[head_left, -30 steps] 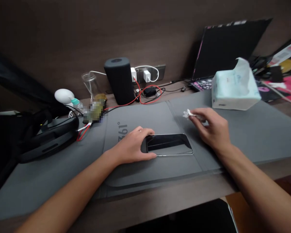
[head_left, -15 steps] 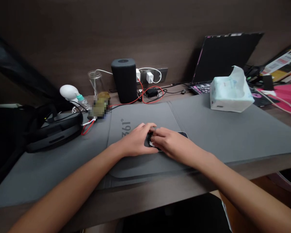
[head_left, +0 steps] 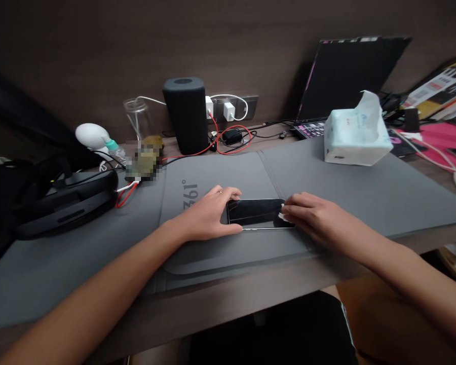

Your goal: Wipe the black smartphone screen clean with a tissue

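Note:
A smartphone [head_left: 256, 213] with a dark screen lies face up on the grey desk mat [head_left: 380, 203]. My left hand [head_left: 209, 215] grips its left end, the thumb on the near edge and the fingers on the far edge. At the phone's other end, my right hand [head_left: 313, 215] pinches a crumpled white tissue [head_left: 285, 216] against the screen. Part of the tissue is hidden under the fingers, and the phone's right end is partly covered too.
A tissue pack [head_left: 355, 142] stands at the right, before an open laptop [head_left: 353, 76]. Behind the phone are a black speaker [head_left: 185, 116], chargers [head_left: 229, 111] and a red cable [head_left: 233, 151]. A black headset [head_left: 66, 203] lies at the left, near a glass jar [head_left: 139, 119].
My right hand has slid the tissue from the phone's left part to its right end, uncovering most of the screen. My left hand keeps its hold. The view has shifted slightly.

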Tool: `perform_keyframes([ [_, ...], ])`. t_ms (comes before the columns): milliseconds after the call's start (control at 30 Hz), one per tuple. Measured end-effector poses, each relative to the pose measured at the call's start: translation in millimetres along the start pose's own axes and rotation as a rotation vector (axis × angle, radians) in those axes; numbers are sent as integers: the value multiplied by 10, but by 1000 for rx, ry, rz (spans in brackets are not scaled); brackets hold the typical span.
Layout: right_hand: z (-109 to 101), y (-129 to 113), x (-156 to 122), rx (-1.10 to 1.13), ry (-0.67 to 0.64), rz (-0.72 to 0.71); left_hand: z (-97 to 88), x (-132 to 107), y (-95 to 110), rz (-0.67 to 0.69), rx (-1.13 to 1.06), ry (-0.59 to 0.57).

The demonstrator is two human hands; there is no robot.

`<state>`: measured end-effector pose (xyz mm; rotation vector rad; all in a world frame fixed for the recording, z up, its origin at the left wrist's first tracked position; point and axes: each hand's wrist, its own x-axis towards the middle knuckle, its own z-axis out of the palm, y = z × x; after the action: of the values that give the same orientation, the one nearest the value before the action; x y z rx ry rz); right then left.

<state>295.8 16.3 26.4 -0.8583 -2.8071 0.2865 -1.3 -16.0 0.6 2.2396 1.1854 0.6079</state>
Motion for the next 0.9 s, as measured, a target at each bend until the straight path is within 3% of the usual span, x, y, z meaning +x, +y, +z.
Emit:
perform_keyframes([
  [133,58,-141,184,-38,-19,4,3,4,4,-1,6,-2],
  [333,212,-453,695,-136,-52,-142,5,0,2,7,42,2],
  [400,174,-397,653,-145,-74,-148,3,-5,7,-3,39,-10],
  [567,-55,-3,181,-190,-109,-50,-7,-7,23,-6,41,-19],
  [633,-112,53,114,-241,-130,-40,-11,-5,24,-9,52,-17],
  [767,-45,-189,401,-298,-189,-114,-9,-4,16,-8,70,-14],
  [900,74,-439,746,-245,-168,-234,-3,-5,7,5,96,-23],
])
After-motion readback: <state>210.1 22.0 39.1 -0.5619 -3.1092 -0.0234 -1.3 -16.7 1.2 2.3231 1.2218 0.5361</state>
